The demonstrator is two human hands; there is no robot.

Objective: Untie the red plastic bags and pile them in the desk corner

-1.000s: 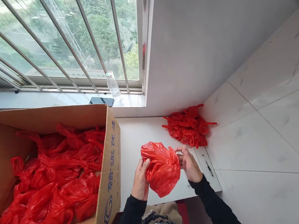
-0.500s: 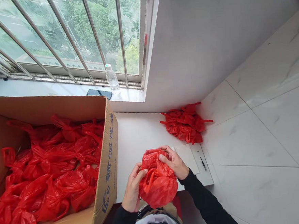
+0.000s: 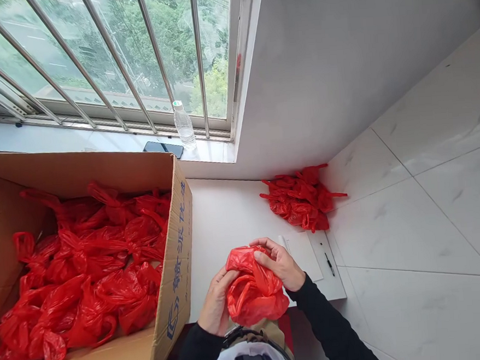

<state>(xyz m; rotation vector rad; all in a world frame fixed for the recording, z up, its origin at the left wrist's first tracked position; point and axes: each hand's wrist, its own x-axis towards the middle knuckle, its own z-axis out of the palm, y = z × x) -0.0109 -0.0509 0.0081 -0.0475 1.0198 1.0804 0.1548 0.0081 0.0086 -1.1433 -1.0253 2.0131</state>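
Between my hands is a crumpled red plastic bag (image 3: 257,294), held over the front edge of the white table (image 3: 214,220). My left hand (image 3: 215,302) grips its left side, with the thumb lying on top. On its upper right, my right hand (image 3: 282,262) pinches the plastic between thumb and fingers. Folds and a loose handle loop show on the bag's upper face; whether anything lies inside is hidden. To the left, many similar red bags (image 3: 81,257) fill the bottom of a large cardboard box (image 3: 170,272).
A heap of red bags (image 3: 299,198) lies at the table's back right, against the wall. Nearer are a sheet of paper (image 3: 305,255) and a black pen (image 3: 330,264). A clear bottle (image 3: 184,126) and a phone (image 3: 164,148) rest on the sill beneath the barred window.
The bag between my hands looks flatter and sits slightly lower at its top. Both hands keep their hold. The whole view has shifted slightly.
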